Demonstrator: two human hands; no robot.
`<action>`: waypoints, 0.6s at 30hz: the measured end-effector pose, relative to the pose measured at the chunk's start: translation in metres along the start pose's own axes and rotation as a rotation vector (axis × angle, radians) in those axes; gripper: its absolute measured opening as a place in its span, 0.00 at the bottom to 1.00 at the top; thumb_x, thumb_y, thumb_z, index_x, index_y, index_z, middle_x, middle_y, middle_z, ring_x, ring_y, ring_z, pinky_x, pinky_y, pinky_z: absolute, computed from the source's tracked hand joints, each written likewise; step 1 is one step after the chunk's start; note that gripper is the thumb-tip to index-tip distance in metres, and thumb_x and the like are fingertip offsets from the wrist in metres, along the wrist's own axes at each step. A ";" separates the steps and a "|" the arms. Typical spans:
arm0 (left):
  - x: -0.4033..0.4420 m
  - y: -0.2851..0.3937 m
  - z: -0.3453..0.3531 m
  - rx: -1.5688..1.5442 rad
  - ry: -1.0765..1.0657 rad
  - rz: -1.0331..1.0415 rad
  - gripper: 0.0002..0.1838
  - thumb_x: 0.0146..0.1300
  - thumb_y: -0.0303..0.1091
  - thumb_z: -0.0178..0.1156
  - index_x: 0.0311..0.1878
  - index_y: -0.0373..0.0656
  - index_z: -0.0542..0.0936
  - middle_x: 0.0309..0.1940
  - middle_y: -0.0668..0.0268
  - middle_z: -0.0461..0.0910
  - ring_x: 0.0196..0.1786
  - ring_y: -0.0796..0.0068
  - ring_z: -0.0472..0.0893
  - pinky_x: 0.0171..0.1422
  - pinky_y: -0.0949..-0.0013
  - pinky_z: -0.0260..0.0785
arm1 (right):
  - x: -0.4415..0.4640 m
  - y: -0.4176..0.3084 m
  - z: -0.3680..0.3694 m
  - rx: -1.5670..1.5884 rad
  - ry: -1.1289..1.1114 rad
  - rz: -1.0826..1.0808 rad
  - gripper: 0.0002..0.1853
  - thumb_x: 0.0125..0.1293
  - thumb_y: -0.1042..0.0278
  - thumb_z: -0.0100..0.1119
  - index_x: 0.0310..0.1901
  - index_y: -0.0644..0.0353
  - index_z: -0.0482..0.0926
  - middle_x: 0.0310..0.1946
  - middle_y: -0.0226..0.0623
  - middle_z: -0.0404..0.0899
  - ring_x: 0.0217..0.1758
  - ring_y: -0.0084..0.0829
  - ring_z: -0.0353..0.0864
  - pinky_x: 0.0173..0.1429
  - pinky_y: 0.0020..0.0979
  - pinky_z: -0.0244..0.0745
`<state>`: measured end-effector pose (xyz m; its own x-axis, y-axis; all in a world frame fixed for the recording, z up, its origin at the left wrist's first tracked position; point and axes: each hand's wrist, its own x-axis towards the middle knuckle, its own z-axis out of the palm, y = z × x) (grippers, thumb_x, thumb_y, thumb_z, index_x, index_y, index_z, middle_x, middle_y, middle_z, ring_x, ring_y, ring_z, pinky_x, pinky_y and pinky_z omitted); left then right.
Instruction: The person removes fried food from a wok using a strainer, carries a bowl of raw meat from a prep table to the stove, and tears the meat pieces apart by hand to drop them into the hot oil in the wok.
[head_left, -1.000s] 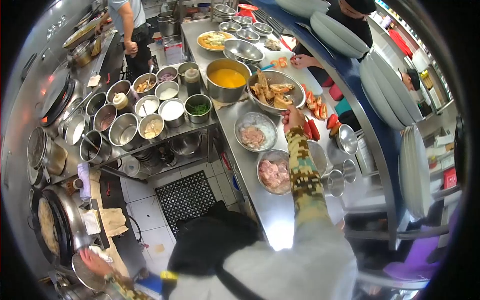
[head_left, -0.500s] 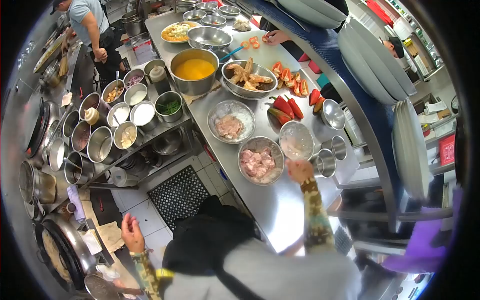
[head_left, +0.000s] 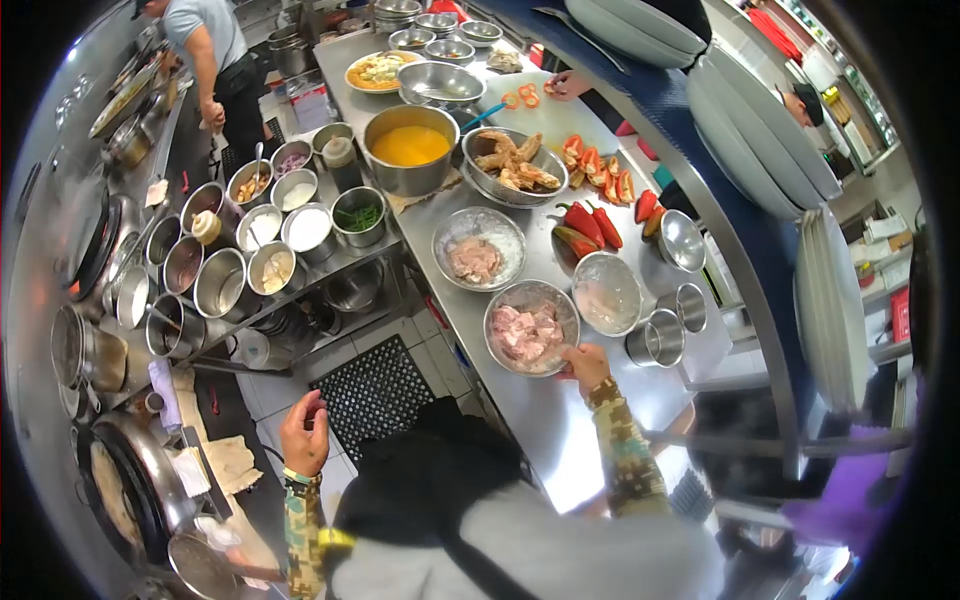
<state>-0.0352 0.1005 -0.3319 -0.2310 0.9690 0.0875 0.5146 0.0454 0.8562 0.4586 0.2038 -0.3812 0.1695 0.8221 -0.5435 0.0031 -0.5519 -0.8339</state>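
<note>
My right hand [head_left: 590, 367] pinches the near right rim of a metal bowl [head_left: 494, 352] with chunks of raw meat [head_left: 527, 330] in it. Behind that bowl, a second bowl holds raw meat [head_left: 474, 259] beside white powder. To the right is a bowl with a whitish, wet-looking inside [head_left: 607, 293]. My left hand [head_left: 305, 432] hovers over the floor mat's near left side, fingers loosely curved and apart, holding nothing. Camouflage sleeves cover both forearms.
A pot of orange liquid [head_left: 411, 150], a bowl of fried pieces [head_left: 515, 165] and red peppers [head_left: 590, 225] stand farther back. Metal ingredient pots [head_left: 220, 283] crowd the left shelf. A plate shelf [head_left: 700, 190] overhangs the right. A co-worker's hand [head_left: 570, 85] is by the cutting board.
My right hand has moved slightly left and down, from near the whitish bowl to the meat bowl's rim. My left hand has risen and shifted right. The whole view has shifted slightly.
</note>
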 end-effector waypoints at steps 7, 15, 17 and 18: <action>-0.001 0.057 -0.010 0.047 -0.043 0.056 0.12 0.59 0.25 0.62 0.46 0.38 0.82 0.35 0.60 0.82 0.35 0.70 0.83 0.37 0.72 0.76 | -0.041 -0.064 0.071 -0.295 -0.277 -0.119 0.10 0.58 0.69 0.58 0.25 0.69 0.80 0.21 0.35 0.79 0.24 0.24 0.79 0.32 0.27 0.78; 0.025 0.054 -0.017 0.756 -0.091 0.302 0.06 0.53 0.31 0.56 0.32 0.40 0.80 0.34 0.59 0.79 0.39 0.58 0.81 0.38 0.61 0.76 | -0.098 -0.111 0.256 -0.491 -0.782 -0.498 0.14 0.60 0.64 0.57 0.19 0.59 0.75 0.16 0.22 0.69 0.21 0.17 0.63 0.24 0.28 0.55; 0.012 0.038 -0.036 0.910 -0.015 0.162 0.07 0.54 0.33 0.56 0.32 0.41 0.80 0.33 0.58 0.79 0.38 0.60 0.81 0.36 0.61 0.75 | -0.084 -0.094 0.297 -0.493 -0.847 -0.509 0.13 0.59 0.67 0.55 0.19 0.61 0.75 0.16 0.23 0.69 0.20 0.16 0.62 0.23 0.26 0.55; 0.006 0.024 -0.045 0.964 0.077 0.154 0.07 0.55 0.33 0.55 0.32 0.42 0.80 0.33 0.58 0.79 0.38 0.61 0.81 0.35 0.61 0.75 | -0.102 -0.103 0.321 -0.451 -0.844 -0.494 0.12 0.59 0.69 0.54 0.19 0.63 0.75 0.16 0.24 0.70 0.19 0.16 0.63 0.23 0.25 0.56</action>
<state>-0.0619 0.0968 -0.2882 -0.1403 0.9641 0.2254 0.9899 0.1317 0.0529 0.1251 0.2217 -0.2712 -0.6846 0.7035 -0.1907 0.2772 0.0093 -0.9608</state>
